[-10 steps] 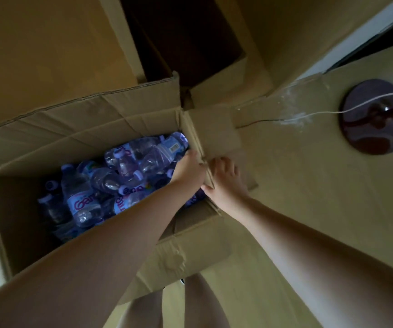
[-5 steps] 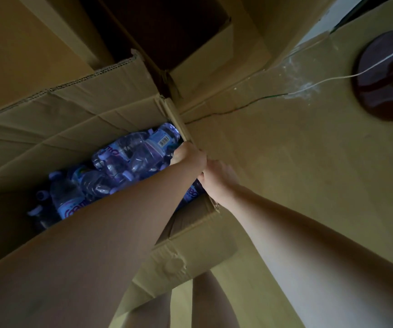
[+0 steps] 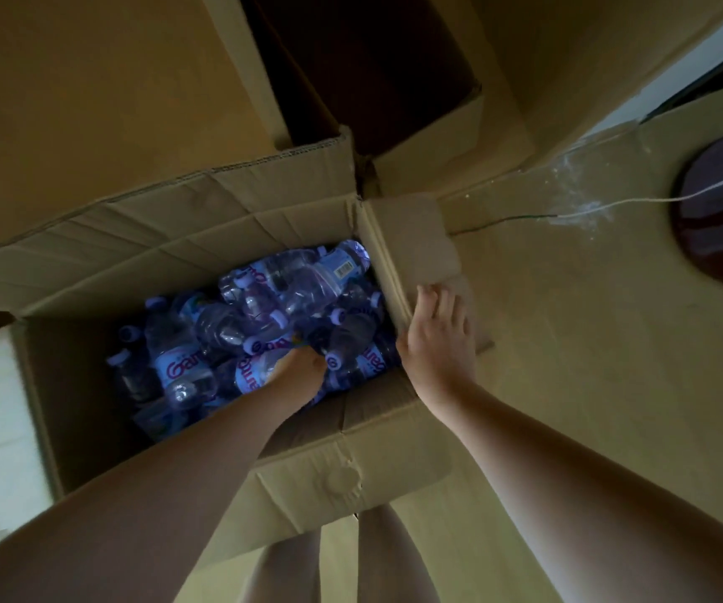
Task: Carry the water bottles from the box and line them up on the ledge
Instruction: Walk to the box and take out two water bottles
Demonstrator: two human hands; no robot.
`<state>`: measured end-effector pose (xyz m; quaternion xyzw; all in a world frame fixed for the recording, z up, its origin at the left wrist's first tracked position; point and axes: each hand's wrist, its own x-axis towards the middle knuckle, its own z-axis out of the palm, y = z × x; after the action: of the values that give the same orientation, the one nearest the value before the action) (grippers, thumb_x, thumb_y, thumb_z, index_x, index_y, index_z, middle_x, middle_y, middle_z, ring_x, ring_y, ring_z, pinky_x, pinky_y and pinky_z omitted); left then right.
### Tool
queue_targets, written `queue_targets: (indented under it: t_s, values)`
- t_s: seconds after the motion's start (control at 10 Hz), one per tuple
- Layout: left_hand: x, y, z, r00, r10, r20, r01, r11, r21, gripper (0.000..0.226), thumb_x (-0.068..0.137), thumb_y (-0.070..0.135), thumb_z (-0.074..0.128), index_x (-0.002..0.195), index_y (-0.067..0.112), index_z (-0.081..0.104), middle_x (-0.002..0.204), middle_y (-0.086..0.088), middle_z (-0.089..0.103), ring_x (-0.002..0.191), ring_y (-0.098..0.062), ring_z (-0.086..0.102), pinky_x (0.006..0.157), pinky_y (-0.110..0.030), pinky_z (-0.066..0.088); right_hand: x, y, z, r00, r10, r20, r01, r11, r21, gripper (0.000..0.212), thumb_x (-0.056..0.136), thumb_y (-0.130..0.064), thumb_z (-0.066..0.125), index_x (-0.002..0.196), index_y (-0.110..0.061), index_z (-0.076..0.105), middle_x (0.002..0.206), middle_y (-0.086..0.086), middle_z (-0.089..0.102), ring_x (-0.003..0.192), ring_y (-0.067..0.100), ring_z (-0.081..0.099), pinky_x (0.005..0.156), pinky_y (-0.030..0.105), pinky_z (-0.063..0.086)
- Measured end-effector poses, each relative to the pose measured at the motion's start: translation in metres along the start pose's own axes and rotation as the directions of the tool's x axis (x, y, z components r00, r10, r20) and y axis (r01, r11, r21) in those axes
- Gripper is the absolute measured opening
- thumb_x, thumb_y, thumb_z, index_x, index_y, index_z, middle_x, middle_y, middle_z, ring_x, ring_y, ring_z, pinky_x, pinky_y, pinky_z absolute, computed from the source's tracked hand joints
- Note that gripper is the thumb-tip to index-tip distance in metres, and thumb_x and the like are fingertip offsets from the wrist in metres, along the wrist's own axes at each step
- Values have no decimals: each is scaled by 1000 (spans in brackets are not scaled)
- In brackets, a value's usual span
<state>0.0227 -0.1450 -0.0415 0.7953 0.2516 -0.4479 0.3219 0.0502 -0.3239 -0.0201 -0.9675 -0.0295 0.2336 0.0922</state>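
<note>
Head view: the left hand point(image 3: 301, 367) is reaching down into the heap of water bottles point(image 3: 264, 324), its fingers buried among them, so whether the grip is closing on one cannot be told. The right hand point(image 3: 435, 337) is pressing flat, fingers spread, on the side flap point(image 3: 411, 241), holding it outward. The bottles are lying jumbled inside the box point(image 3: 351, 476); none appears lifted out, and no ledge row is showing, so the task is judged barely begun. Bottles are clear, crinkled plastic with pale caps and blue labels; the box is creased corrugated cardboard on a smooth floor point(image 3: 590, 363).
</note>
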Motion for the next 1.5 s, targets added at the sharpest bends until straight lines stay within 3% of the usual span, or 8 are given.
queue_targets:
  t_s: [0.1,0.2,0.4,0.6,1.0,1.1,1.3,1.5]
  values:
    - [-13,-30,-10,998,-38,-43,37,999,-21,30,99,12,42,113,-8,61,118,-25,62,111,-38,57,86,-32,44,-11,-23,0,892,-420,-166,412,908,-78,39,74,-6,71,113,-5,65,115,15,62,97,33,63,81,39,52]
    - [-21,-54,-17,995,-54,-80,51,998,-38,31,99,13,43,117,-6,59,121,-23,61,113,-36,57,90,-33,44,-18,-51,13,763,-640,91,646,750,-144,28,78,-8,68,106,-10,63,112,8,61,101,27,61,79,33,49]
    - [-20,-106,-28,982,-147,-122,141,988,-56,27,97,15,40,110,2,60,118,-22,61,109,-37,57,87,-36,44,-9,-93,43,756,-348,554,459,886,-70,30,97,-28,52,121,-10,51,131,9,49,125,29,46,96,43,43]
    - [-5,-154,-29,972,-207,-112,199,976,-85,29,96,7,38,112,-6,60,118,-25,61,109,-39,57,75,-30,37,8,-133,101,819,-142,556,112,990,88,59,95,-33,59,139,-2,38,139,19,45,127,35,47,96,36,42]
    - [11,-173,-42,957,-288,-43,236,853,-466,25,99,11,41,104,2,64,118,-23,62,112,-35,57,83,-31,42,39,-171,139,744,-300,598,535,803,-263,87,75,-47,76,141,-8,35,134,16,41,122,36,46,95,43,44]
    - [2,-165,-49,950,-313,19,279,817,-504,29,98,10,43,71,16,50,101,-16,58,94,-26,55,77,-26,38,45,-164,116,680,-122,723,178,984,-1,63,77,-55,68,123,-14,55,119,9,58,100,27,60,76,32,50]
    - [-20,-136,-61,899,-351,261,426,566,-706,26,98,25,45,117,10,53,96,-6,60,101,-25,55,89,-37,44,17,-119,79,360,-39,932,-646,710,279,46,88,-46,65,121,-17,54,116,8,67,106,23,66,81,32,55]
    - [-29,-100,-64,899,-222,378,438,430,-789,57,94,53,49,135,14,46,130,-14,59,117,-34,57,101,-49,45,-8,-121,54,364,-176,915,-685,615,391,30,88,-30,68,114,-19,60,114,0,70,113,17,61,108,41,43]
